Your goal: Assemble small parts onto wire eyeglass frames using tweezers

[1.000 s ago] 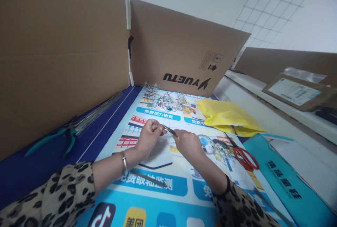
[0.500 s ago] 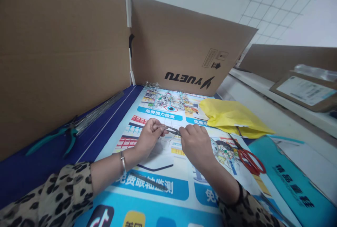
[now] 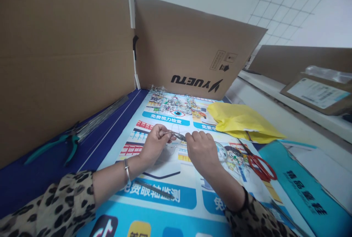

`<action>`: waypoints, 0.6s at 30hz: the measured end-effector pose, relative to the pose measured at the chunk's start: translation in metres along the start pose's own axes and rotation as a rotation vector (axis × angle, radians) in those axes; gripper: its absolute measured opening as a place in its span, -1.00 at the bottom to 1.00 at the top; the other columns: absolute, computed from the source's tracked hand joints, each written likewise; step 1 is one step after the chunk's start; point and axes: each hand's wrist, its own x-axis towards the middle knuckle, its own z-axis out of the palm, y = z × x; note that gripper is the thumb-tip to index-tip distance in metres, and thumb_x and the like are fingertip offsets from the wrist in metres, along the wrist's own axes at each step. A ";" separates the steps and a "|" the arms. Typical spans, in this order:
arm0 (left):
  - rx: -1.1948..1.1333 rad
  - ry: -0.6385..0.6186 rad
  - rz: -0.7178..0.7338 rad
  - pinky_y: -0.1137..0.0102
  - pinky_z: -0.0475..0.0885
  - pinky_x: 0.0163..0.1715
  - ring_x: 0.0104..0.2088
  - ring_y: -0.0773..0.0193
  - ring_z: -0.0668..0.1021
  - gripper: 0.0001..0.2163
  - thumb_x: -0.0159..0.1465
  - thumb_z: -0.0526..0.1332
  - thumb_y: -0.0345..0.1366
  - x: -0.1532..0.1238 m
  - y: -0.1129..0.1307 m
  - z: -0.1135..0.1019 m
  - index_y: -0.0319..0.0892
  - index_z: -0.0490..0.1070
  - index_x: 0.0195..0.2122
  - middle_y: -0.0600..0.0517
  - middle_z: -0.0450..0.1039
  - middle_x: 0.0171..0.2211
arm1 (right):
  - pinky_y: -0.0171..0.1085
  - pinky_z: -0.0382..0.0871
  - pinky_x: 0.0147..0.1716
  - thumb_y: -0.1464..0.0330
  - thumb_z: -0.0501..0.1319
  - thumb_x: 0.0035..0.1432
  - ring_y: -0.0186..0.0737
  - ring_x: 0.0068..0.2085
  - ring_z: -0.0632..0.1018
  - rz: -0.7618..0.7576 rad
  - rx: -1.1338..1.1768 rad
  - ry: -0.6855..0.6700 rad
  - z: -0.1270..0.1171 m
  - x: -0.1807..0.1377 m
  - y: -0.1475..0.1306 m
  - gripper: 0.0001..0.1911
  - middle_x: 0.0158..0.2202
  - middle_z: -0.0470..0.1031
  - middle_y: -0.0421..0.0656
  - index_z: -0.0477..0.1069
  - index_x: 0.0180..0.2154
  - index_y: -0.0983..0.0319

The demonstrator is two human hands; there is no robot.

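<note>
My right hand (image 3: 202,152) is wrapped round a pair of pliers; the handles are hidden in the fist. The dark jaws of the pliers (image 3: 179,136) point left towards my left hand (image 3: 157,141). Its thumb and fingers pinch a thin wire (image 3: 176,149), which loops faintly above and below the jaw tips. Fingertips and jaw tips nearly meet, and I cannot make out exactly where the jaws grip. Both hands are held over a printed poster sheet (image 3: 162,215).
Teal-handled pliers (image 3: 72,145) and a bundle of straight wires (image 3: 101,119) lie left. Tangled wire pieces (image 3: 176,103) sit at the back, before cardboard walls (image 3: 192,43). Right are a yellow bag (image 3: 242,119), red-handled scissors (image 3: 261,167) and a teal packet (image 3: 299,185).
My right hand has turned slightly and shifted a little left with the pliers; the jaws show a shinier side. My left hand keeps its pinch almost in place. The view has shifted slightly.
</note>
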 end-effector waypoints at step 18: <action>0.023 -0.030 -0.029 0.50 0.33 -0.37 -0.41 0.39 0.53 -0.82 0.11 0.20 -0.38 0.000 -0.002 -0.002 -0.15 0.15 -0.35 0.16 0.40 -0.51 | -0.24 -0.02 -0.42 0.49 0.05 0.12 -0.24 -0.41 0.38 0.023 0.075 -0.200 0.002 -0.002 -0.001 -0.88 -0.45 0.41 -0.14 0.35 -0.36 0.24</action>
